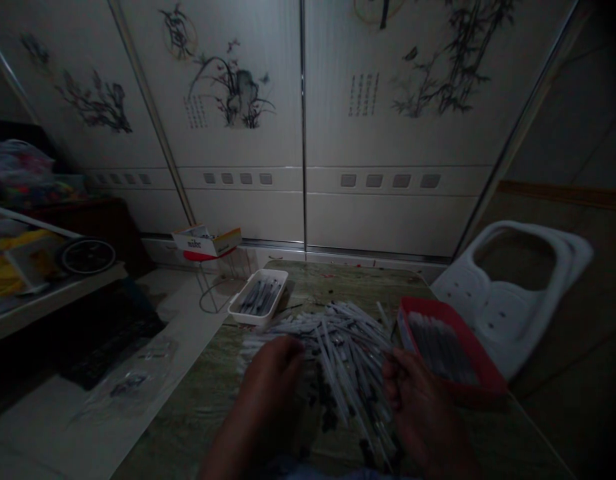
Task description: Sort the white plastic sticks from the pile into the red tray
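Head view: spotting what looks like "nikc" on the open box (208,243), perching on a red stool (201,256) left of centre. Also seeing columns of characters (364,95) on the sliding panels (388,140) up top, too small and dim for reading, honestly. Lower middle, looking at a messy heap of clear pen-like tubes (345,340) on the green tabletop (188,407). Noticing the left hand (278,363) half curled at the heap's left side, the right hand (413,390) curled at its right edge; not managing to tell about a grip in either. Finding dark sticks (261,297) in the white tray (251,320) beyond, more tubes (441,347) in the red tray (481,393) at lower right.
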Motion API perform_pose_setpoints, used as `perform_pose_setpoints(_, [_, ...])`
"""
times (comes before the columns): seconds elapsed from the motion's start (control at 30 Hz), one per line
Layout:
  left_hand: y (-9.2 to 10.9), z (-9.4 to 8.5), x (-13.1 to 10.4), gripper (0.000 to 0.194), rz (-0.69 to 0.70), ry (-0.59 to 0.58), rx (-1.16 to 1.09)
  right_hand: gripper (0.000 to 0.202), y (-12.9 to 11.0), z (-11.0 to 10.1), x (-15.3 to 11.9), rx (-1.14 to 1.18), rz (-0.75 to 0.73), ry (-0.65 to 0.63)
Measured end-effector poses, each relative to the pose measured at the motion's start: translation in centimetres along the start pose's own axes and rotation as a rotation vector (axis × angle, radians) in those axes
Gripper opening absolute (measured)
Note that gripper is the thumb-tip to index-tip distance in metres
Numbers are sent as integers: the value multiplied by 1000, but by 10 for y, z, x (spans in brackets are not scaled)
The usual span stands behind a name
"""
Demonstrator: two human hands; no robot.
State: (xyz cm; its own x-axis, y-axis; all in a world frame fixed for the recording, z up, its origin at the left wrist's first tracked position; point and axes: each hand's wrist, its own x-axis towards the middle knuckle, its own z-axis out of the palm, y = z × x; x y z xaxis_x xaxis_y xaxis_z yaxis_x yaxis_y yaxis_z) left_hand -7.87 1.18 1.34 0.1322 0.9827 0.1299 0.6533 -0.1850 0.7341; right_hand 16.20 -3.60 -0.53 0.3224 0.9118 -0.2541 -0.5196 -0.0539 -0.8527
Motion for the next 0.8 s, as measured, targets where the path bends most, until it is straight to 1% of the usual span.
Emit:
perform_pose_setpoints(0.07, [-3,10,0,14,23,-61,217,22,1,0,1,3,-6,-4])
perform_pose_setpoints(0.17, [-4,21,-2,14,41,-95,383,23,2,0,2,17,-15,0])
perform_pose_setpoints(0.27, [-4,25,-3,13,34,-116,463,22,1,1,1,32,-14,5])
perform_pose_setpoints(0.37, [-5,28,-2,14,26,-125,529,23,-1,4,-1,37,-24,-15])
perform_pose_setpoints(0.5, [-6,33,-1,14,36,-149,542,25,-1,6,-2,39,-27,5])
perform_pose_setpoints(0.6, [-5,35,-2,15,53,-124,492,25,-1,6,-2,50,-24,-6])
perform_pose_setpoints(0.67, [-4,35,-2,15,65,-95,404,24,-1,6,-3,55,-19,-6])
perform_pose_setpoints(0.73, [-2,34,-3,13,65,-61,229,23,-2,6,-3,48,-14,0])
perform_pose_setpoints(0.8, [0,34,-3,7,-6,-24,-98,24,-2,6,-3,31,-26,-3])
